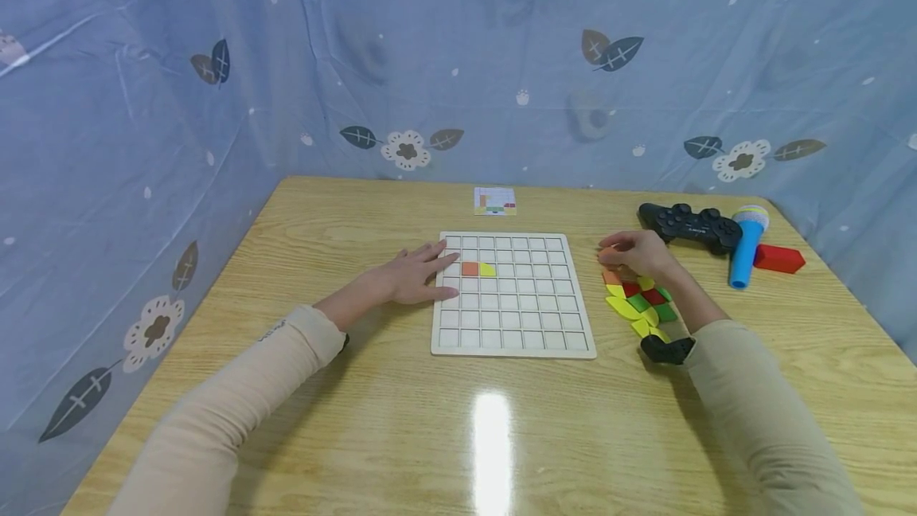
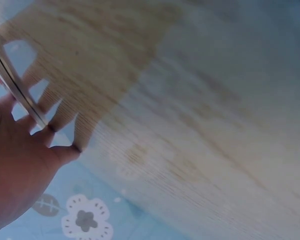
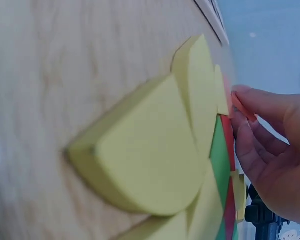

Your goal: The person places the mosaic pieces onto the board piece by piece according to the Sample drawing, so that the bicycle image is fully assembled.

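Note:
A white grid board lies on the table, with an orange square tile and a yellow rounded tile side by side in its upper left cells. My left hand rests at the board's left edge, fingers spread and fingertips over the rim. To the right of the board, my right hand pinches an orange tile between thumb and fingers. This is at the far end of a loose group of yellow, red, green and orange tiles; a thick yellow tile lies closest in the right wrist view.
A small printed card lies behind the board. Beyond my right hand are a black game controller, a blue toy microphone and a red block. A blue patterned cloth hangs along the table's back and left sides.

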The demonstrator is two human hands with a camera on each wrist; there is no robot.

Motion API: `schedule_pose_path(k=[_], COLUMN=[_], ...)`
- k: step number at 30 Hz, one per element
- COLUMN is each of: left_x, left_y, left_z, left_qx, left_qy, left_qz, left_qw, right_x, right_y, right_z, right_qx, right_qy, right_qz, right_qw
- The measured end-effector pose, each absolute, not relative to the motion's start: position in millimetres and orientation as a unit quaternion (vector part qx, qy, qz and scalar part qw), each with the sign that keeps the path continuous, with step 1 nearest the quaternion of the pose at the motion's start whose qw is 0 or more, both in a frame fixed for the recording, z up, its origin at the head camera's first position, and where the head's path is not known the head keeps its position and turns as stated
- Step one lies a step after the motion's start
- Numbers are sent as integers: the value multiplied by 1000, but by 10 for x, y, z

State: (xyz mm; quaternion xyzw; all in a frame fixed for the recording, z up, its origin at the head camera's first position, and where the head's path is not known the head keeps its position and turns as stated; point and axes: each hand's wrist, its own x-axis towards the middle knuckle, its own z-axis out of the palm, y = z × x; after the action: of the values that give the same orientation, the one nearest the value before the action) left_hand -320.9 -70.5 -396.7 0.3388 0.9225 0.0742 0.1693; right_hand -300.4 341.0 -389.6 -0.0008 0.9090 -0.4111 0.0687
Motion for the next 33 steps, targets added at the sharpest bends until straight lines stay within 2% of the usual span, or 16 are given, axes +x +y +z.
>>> schedule_pose_path(k=[8, 17, 33], left_x=[-3202, -3190, -3199], left_y=[-711, -713, -709], left_z=[-3956, -3952, -3953], left_qx=[337, 338, 335], left_qy=[923, 923, 923], left_qz=[75, 79, 76], left_qw=[170, 169, 173], right_x=[-2992, -2961, -2895], right_y=[3343, 3136, 2720], right_z=[-3822, -3755, -3747], right_qx=[15, 27, -10], right_qy=[866, 856, 812], right_qz=[-489, -498, -554], right_qw=[103, 133, 185])
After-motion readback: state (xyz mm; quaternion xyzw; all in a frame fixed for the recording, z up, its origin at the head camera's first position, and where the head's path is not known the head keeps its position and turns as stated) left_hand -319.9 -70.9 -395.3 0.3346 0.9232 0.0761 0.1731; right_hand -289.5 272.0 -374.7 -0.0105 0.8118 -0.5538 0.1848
